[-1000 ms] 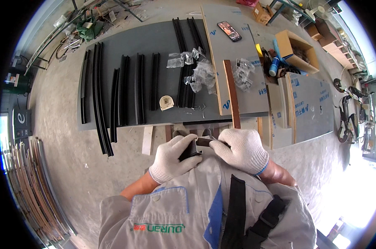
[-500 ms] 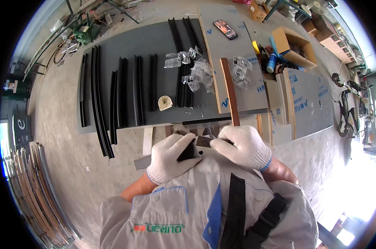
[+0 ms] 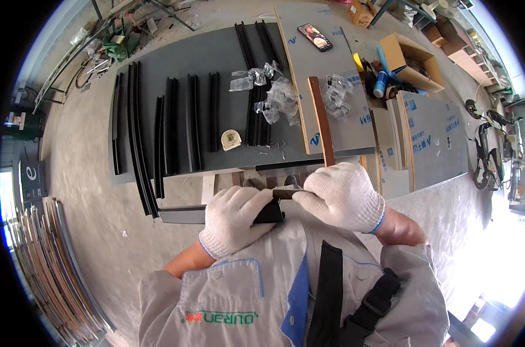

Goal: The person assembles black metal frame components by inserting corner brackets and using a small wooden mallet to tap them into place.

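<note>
My left hand [image 3: 233,222], in a white knit glove, grips the end of a dark metal profile bar [image 3: 184,214] that runs out to the left. My right hand [image 3: 340,196], gloved the same way, pinches a small dark piece [image 3: 284,194] at that same end of the bar, right against my left fingers. Both hands are held close to my chest, above the near edge of the grey work board [image 3: 216,63].
Several black profile strips [image 3: 170,124] lie on the grey board, with clear plastic bags of parts [image 3: 280,98], a tape roll [image 3: 231,139] and a brown wooden strip [image 3: 321,118]. A phone [image 3: 314,36], a cardboard box [image 3: 412,61] and panels [image 3: 433,136] lie right. Metal strips [image 3: 42,272] are stacked left.
Both hands stay on the bar end with only slight shifts. The view has tilted a little, so the board sits a bit higher in the picture.
</note>
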Available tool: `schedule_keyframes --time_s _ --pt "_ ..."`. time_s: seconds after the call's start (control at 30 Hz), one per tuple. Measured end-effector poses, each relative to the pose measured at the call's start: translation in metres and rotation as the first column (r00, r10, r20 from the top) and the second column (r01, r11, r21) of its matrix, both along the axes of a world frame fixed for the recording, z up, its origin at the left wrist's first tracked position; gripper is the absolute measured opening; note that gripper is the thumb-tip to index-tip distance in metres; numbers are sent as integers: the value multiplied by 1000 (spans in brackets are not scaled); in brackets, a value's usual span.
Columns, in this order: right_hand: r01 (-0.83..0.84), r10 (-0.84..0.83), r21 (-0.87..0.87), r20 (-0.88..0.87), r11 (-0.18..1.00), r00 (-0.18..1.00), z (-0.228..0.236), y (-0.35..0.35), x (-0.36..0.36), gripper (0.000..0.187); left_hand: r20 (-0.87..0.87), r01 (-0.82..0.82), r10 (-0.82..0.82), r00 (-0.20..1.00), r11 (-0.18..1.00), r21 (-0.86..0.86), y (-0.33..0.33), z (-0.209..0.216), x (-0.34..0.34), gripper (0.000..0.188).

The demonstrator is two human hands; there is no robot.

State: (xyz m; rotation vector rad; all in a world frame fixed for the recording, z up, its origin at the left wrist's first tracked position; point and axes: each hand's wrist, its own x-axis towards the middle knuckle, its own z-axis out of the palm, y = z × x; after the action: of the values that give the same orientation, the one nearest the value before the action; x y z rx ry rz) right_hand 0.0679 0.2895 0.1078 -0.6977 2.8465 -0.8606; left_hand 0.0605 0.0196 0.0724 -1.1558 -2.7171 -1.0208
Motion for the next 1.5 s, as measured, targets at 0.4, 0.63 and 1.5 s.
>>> schedule_keyframes --time_s 0.4,0.63,1.5 --pt "-200 195 57 81 978 977 2 8 -3 30 30 29 -28 999 999 -28 4 5 3 55" --pt "102 152 -326 666 940 730 -15 26 1 38 30 -8 9 999 999 -32 2 4 0 57" --pt "315 -127 -441 405 841 905 -34 -8 12 14 796 -430 -59 602 816 386 -3 -11 5 36"
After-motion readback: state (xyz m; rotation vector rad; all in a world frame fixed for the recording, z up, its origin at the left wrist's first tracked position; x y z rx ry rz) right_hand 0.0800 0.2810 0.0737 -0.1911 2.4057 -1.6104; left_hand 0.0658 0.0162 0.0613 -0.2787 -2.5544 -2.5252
